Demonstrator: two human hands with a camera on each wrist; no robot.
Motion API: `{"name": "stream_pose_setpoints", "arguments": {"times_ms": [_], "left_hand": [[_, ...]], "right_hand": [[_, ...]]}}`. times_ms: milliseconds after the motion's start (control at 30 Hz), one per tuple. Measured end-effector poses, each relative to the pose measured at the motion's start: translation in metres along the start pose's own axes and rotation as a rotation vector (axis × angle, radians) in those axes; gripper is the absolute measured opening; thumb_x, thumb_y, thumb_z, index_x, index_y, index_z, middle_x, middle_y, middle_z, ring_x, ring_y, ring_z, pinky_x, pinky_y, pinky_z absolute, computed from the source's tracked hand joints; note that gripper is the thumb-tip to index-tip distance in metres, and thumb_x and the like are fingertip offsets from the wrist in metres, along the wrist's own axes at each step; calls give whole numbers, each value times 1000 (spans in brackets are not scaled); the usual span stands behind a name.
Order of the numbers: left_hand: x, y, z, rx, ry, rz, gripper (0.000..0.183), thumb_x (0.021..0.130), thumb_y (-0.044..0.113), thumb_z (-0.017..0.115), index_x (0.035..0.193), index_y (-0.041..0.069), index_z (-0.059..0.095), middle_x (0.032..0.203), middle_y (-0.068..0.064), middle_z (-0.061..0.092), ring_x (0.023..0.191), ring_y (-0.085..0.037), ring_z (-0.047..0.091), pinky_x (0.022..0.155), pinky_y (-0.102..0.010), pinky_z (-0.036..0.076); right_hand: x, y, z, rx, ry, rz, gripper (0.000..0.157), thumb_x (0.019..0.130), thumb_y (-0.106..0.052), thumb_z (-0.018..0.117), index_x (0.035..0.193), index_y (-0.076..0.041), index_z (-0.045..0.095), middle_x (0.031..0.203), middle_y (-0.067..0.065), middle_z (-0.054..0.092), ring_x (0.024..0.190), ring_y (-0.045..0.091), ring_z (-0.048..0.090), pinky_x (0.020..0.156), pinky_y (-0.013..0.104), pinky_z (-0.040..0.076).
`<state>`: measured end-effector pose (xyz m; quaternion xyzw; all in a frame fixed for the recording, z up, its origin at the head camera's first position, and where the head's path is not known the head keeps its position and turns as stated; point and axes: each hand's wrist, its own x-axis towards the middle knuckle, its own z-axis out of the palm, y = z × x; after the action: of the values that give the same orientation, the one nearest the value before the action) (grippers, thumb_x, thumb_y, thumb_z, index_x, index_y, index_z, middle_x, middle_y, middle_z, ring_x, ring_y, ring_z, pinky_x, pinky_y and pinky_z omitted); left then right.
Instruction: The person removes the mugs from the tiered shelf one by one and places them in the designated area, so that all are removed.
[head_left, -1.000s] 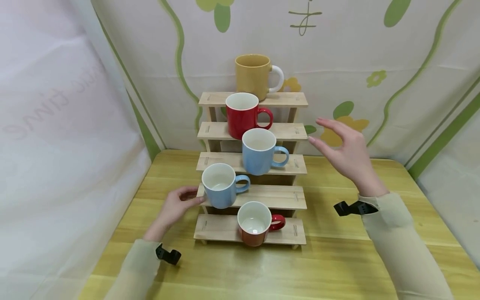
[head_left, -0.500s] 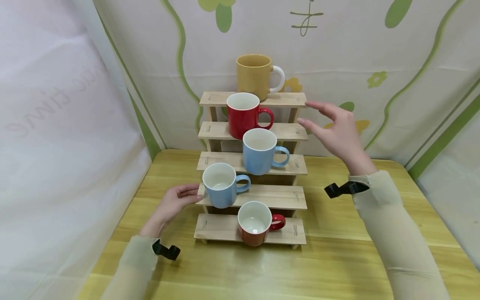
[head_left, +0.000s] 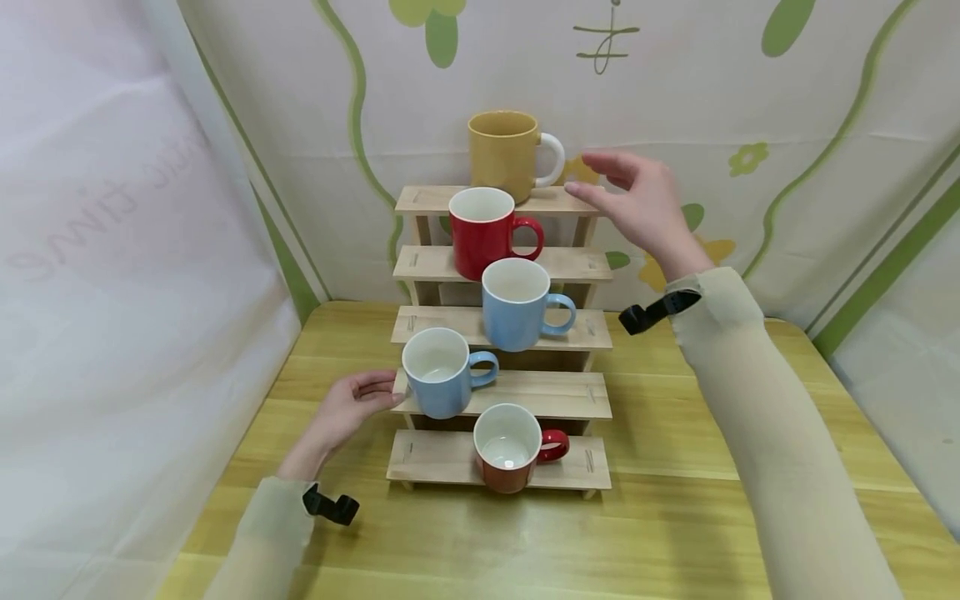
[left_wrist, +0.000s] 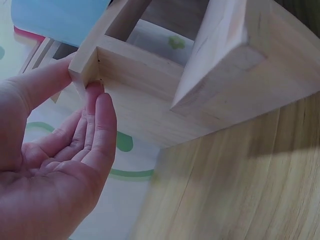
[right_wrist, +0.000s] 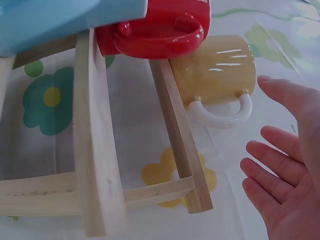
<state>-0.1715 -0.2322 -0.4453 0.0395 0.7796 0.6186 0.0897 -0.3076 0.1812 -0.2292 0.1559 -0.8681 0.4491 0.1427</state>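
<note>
On a stepped wooden display rack [head_left: 555, 396], my left hand [head_left: 345, 417] pinches the left end of the second tier from the bottom. In the left wrist view the thumb lies on the board's edge [left_wrist: 92, 65], with fingertips beneath it. A light blue mug [head_left: 442, 390] stands just beside that hand. My right hand [head_left: 648, 204] is in the air near the right end of the top tier, fingers apart and holding nothing. Nearest to it is a yellow mug [head_left: 495, 158] with a white handle [right_wrist: 225, 120]. The right wrist view shows a gap between fingers and mug.
Lower tiers carry a red mug [head_left: 476, 237], another light blue mug [head_left: 513, 315] and a dark red mug [head_left: 506, 475] on the bottom step. All handles point right. The rack stands on a wooden table [head_left: 480, 550]. Behind hangs a flower-patterned cloth [head_left: 675, 100].
My right hand has moved up and to the left, from beside the middle tiers to near the yellow mug's handle. My left hand stays at the rack's edge. The mugs have not moved.
</note>
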Motion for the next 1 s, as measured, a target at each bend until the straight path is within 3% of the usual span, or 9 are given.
{"name": "stream_pose_setpoints", "arguments": {"times_ms": [400,733,900,1000], "left_hand": [[-4,-1,-3,17,10,2,51,93,10,76,135,-10,55,124,-23,63,113,-31,64,91,-27,55],[-2,1,-3,14,13,-5,52,93,12,77,135,-9,56,125,-22,64,112,-29,64,92,-26,55],[-1,1,-3,15,10,-8,51,93,11,77,135,-9,56,124,-21,64,110,-26,65,91,-26,55],[-1,1,-3,11,8,-9,51,93,11,77,135,-9,56,124,-21,64,110,-26,65,91,-26,55]], "right_hand": [[42,-13,18,106,-89,86,64,88,-44,80,143,-18,61,138,1,62,122,21,56,104,32,47],[48,-22,33,144,-58,49,57,92,-34,79,141,-14,61,128,6,65,111,20,61,95,29,51],[49,-23,31,193,-33,85,49,96,-35,73,138,-12,63,121,7,64,104,21,61,89,29,55],[50,-24,30,260,-62,122,47,97,-38,71,134,-10,65,117,10,63,97,23,61,86,32,58]]}}
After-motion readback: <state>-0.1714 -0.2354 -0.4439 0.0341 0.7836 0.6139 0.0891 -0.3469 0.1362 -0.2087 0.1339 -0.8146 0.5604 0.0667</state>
